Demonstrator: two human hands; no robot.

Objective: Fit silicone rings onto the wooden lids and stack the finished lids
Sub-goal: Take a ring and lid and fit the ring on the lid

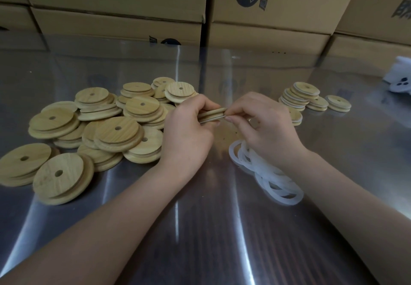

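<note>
I hold one wooden lid (212, 114) edge-on above the steel table. My left hand (189, 129) grips its left side, fingers curled round the rim. My right hand (262, 124) pinches the lid's right edge, where a thin white silicone ring shows in the groove. A loose heap of bare wooden lids (106, 129), each with a centre hole, spreads on the left. White silicone rings (273, 180) lie in a pile under my right wrist. Lids fitted with rings (298, 95) stand in short stacks at the right rear.
The shiny metal table (200, 229) reflects light. Cardboard boxes (266, 17) form a wall along the back. A white bag or cloth (400, 77) lies at the far right edge.
</note>
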